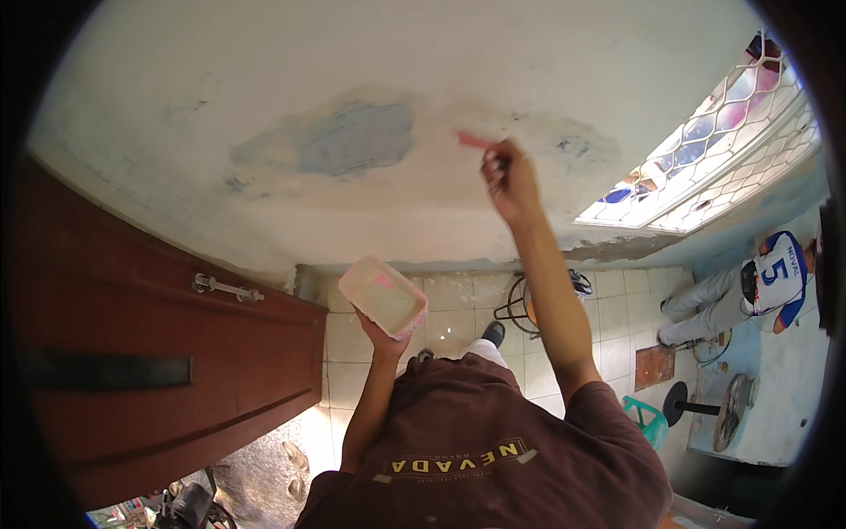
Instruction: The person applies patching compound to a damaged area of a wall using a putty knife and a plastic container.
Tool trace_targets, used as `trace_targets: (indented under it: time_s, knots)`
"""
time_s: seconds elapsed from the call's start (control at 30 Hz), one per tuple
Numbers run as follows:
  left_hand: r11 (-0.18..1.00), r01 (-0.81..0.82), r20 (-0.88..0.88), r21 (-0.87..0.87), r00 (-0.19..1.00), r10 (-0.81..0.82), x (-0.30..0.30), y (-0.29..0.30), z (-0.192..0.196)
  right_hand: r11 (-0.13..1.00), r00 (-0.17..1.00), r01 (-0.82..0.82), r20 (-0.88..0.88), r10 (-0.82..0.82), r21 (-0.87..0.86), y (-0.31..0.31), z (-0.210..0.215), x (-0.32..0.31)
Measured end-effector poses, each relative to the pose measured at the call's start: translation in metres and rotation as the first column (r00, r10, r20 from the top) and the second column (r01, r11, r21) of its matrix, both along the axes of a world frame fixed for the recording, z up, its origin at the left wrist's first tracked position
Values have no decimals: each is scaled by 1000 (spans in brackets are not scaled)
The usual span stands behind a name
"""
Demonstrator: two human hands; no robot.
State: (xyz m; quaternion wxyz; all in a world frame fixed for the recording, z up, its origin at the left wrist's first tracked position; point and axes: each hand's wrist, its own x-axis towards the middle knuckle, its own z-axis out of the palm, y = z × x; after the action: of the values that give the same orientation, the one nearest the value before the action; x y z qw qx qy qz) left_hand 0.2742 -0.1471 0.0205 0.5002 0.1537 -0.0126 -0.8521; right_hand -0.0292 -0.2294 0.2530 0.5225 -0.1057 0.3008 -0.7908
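Note:
My left hand (pixel 382 337) holds a pink rectangular tub (pixel 407 331) from below, tilted. Whitish paste lines the tub's inside, with a pink patch showing near its far end. At the wall (pixel 291 53), my raised right hand (pixel 511 181) is closed on a small flat red scraper (pixel 474 139). The scraper's blade points left, at or close to the wall; contact cannot be made out. To its left is a bare grey-blue patch (pixel 366 137) ringed by smoothed filler. A rough, stained patch (pixel 573 145) lies to the right of my right hand.
A red-brown door (pixel 132 273) with a metal bolt (pixel 227 287) stands at left. At right are a grilled window (pixel 705 141), a person in a white-and-blue shirt (pixel 775 278) and a green plastic stool (pixel 648 421). A dark-framed stool (pixel 509 310) stands by the wall beyond my right arm.

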Motion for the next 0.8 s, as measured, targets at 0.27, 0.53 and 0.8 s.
trace_targets:
  time_s: [0.27,0.53,0.8]
  knots:
    - [1000,-24,-54,16,998,25,7,-5,0,986,887,-114,436,155,-119,-74,-54,-86]
    - [998,-68,-43,-5,997,68,21,1,0,921,973,26,220,65,-388,20,20,-26]
    - [998,-20,-35,-56,999,18,3,1,28,938,985,-134,147,91,320,-13,-171,-23]
